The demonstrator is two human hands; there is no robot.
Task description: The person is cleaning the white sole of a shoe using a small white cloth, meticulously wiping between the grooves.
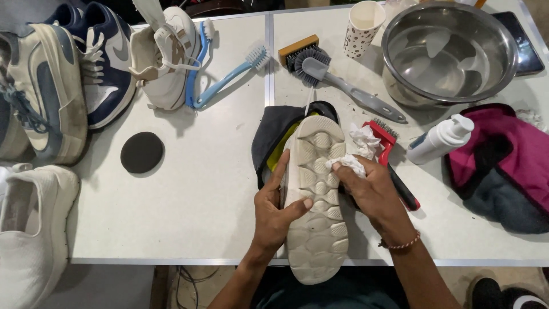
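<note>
A shoe [315, 189] lies upturned across the table's near edge, its off-white lugged sole facing me. My left hand [276, 209] grips its left side, thumb across the sole. My right hand [372, 191] presses a crumpled white wipe [347, 165] against the sole's right edge; a beaded bracelet circles that wrist. Under the shoe's toe end lies a dark cloth [273, 136] with a yellow-green piece. A red-handled brush [390, 150] lies just right of the shoe, a wad of white tissue [363, 140] on it.
A steel bowl of water [449, 50], spotted paper cup [363, 26], grey brush [343, 83], wooden brush [297, 50], blue brush [229, 77] and white pump bottle [440, 139] lie behind. Pink and grey cloths [509, 166] at right. Several sneakers [74, 74] at left, a black disc [142, 152].
</note>
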